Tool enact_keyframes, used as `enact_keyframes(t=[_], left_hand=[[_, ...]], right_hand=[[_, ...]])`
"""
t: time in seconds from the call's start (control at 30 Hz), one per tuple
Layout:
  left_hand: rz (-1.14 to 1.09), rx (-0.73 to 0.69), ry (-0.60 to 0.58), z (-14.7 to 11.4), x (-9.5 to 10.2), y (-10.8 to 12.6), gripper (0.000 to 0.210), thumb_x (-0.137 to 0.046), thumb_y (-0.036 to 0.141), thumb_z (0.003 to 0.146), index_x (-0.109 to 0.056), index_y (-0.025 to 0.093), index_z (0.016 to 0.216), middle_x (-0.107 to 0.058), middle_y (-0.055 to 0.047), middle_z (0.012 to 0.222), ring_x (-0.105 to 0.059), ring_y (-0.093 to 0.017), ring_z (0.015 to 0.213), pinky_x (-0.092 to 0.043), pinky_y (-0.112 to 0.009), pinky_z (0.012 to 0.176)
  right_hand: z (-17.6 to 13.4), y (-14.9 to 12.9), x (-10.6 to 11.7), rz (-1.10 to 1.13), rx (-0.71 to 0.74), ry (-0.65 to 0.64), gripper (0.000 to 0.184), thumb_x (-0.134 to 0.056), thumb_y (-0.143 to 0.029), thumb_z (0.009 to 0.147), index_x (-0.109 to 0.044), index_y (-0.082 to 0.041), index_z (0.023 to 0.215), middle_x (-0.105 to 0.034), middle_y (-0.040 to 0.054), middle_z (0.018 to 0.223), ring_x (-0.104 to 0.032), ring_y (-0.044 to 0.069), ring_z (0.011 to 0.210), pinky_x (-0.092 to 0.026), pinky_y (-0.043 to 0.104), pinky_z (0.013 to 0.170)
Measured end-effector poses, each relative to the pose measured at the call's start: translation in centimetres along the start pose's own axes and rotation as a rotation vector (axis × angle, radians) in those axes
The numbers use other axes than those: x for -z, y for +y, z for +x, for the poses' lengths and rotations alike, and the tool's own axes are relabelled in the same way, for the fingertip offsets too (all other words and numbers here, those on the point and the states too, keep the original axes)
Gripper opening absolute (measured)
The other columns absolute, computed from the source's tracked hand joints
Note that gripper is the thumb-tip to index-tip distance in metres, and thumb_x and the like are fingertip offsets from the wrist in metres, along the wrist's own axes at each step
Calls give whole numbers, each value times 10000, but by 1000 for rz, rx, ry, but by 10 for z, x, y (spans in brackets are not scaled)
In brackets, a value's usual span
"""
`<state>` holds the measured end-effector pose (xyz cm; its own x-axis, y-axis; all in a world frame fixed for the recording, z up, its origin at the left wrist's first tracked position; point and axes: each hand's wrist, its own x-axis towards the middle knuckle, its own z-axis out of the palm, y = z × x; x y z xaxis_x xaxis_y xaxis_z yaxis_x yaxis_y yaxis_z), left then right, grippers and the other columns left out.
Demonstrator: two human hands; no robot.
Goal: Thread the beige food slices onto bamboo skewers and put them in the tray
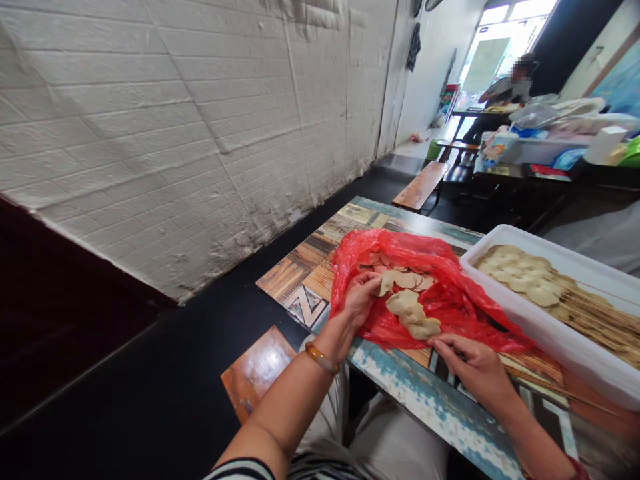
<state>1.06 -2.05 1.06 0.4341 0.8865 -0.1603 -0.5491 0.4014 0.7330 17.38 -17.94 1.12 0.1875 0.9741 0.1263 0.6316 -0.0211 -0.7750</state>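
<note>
My left hand (359,299) is closed in a pinch on a thin, pale, round slice (385,283) that looks like potato, above an opened red plastic bag (350,260). More loose slices (407,279) lie inside the bag. My right hand (473,368) is low at the bag's near edge, thumb and fingers pinched at the end of a skewer of slices (411,315). Those slices sit bunched and overlapping in a row pointing toward my left hand. The stick itself is mostly hidden by the slices and my fingers.
Right of the bag stands a white plastic tub (530,313) holding skewered slices (520,270) with bamboo sticks (595,313). Everything rests on a wood-patterned table (305,267). A stool (260,370) is at left, a bench (423,185) beyond. Another person (507,90) sits far back.
</note>
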Motion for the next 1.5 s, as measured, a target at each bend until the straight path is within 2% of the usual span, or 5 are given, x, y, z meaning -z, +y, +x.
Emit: enact_keyframes(t=[0.17, 0.3, 0.57, 1.07, 1.5], left_hand=[[54, -12, 3, 0, 0, -2, 288, -781, 288, 526, -582, 127, 659, -604, -7, 608, -527, -89, 529, -386, -229, 577], [115, -55, 19, 1, 1, -6, 280, -774, 300, 535, -591, 132, 664, -590, 2, 596, -495, -74, 515, -354, -214, 551], [151, -116, 16, 2, 4, -7, 266, -753, 288, 538, -604, 148, 708, -590, 7, 631, -500, -86, 557, -362, -215, 568], [219, -166, 31, 1, 3, -5, 225, -735, 279, 559, -630, 144, 705, -593, 5, 635, -489, -86, 551, -356, -219, 572], [228, -151, 33, 0, 2, -4, 234, -732, 298, 553, -617, 148, 692, -582, 8, 603, -484, -87, 533, -348, -216, 553]], right_hand=[[0, -1, -3, 21, -38, -22, 313, -486, -429, 823, -672, -182, 768, -591, -11, 540, -520, 114, 443, -402, 208, 450], [0, 0, -5, 29, -66, -36, 323, -477, -434, 827, -660, -175, 772, -552, -20, 510, -512, 116, 442, -389, 210, 447], [-2, 3, -7, 40, -111, -39, 330, -473, -440, 825, -653, -166, 792, -543, -22, 512, -504, 114, 442, -382, 210, 445], [-2, -3, -2, 8, -22, -18, 343, -472, -429, 829, -700, -176, 788, -588, -7, 526, -515, 114, 442, -396, 207, 441], [-2, 1, -4, 49, -52, -26, 336, -479, -441, 826, -679, -176, 774, -574, -14, 534, -513, 111, 436, -395, 207, 436]])
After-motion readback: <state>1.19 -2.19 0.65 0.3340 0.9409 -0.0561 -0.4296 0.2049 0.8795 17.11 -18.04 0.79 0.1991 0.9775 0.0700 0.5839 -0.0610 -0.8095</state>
